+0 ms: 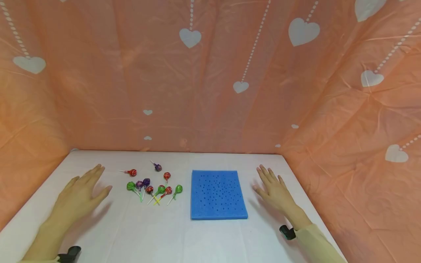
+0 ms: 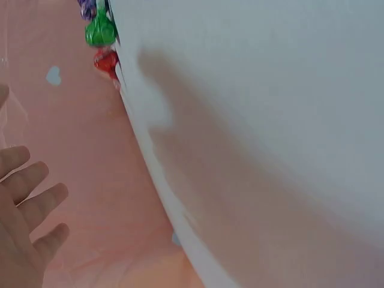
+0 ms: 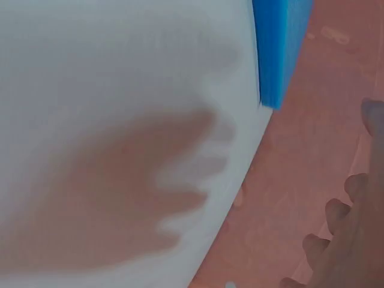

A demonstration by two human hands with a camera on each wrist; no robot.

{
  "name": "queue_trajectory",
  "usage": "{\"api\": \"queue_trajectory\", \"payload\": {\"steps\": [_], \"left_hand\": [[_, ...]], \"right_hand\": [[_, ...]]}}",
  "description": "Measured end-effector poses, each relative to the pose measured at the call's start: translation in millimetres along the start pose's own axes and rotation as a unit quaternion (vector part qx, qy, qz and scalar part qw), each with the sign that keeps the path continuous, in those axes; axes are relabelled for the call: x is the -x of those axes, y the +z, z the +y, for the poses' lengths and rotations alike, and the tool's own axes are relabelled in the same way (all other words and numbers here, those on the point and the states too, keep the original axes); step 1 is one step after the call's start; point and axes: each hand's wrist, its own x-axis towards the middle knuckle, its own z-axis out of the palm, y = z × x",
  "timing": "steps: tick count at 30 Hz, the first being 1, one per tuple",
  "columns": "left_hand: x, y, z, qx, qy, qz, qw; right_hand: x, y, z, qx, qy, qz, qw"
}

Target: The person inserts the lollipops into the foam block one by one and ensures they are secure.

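Observation:
My left hand (image 1: pixel 78 193) hovers over the left side of the white table, fingers extended and thumb spread, holding nothing. Right of it lie several wrapped lollipops (image 1: pixel 149 189) in green, red and purple, most of them in a loose cluster. A blue foam block (image 1: pixel 217 197) dotted with small dark holes lies flat right of the lollipops. My right hand (image 1: pixel 274 190) is held above the table beside the block's right edge, fingers straight, holding nothing. In the left wrist view, a green lollipop (image 2: pixel 100 30) shows at the top; the block's edge (image 3: pixel 270 54) shows in the right wrist view.
The white tabletop (image 1: pixel 148 237) is enclosed at the back and sides by an orange cloth (image 1: pixel 213 120) with white hearts. A dark band (image 1: pixel 287 232) sits on the right wrist, another (image 1: pixel 69 254) on the left. Both hands cast shadows on the table.

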Motion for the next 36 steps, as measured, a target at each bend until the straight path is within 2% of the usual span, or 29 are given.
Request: {"api": "queue_trajectory", "payload": {"steps": [4,8,10,13,18,25,29,36], "left_hand": [[-6.8,5.8,5.8,0.019,0.013,0.026,0.9994],[-11.9,12.1,11.4,0.049,0.007,0.029,0.9984],[-14.2,15.2,14.5,0.062,-0.002,0.016,0.9979],[-17.9,19.0,18.7,0.086,-0.020,-0.024,0.9958],[-27.2,25.8,19.8,0.130,-0.036,-0.082,0.9874],[-40.5,40.4,11.7,0.178,-0.010,-0.116,0.9771],[-47.1,46.2,9.1,0.199,0.003,-0.128,0.9718],[-52.5,49.3,11.2,0.201,0.008,-0.135,0.9703]], "right_hand": [[-2,6,-8,-0.006,-0.019,-0.011,1.000],[-3,13,-15,-0.009,-0.035,-0.027,0.999],[-4,16,-19,-0.006,-0.045,-0.038,0.998],[-5,19,-24,-0.005,-0.052,-0.062,0.997],[-8,24,-29,-0.012,-0.057,-0.104,0.993],[-11,28,-31,-0.020,-0.059,-0.164,0.984],[-11,31,-30,-0.020,-0.067,-0.175,0.982],[-12,33,-29,-0.026,-0.072,-0.182,0.980]]}}
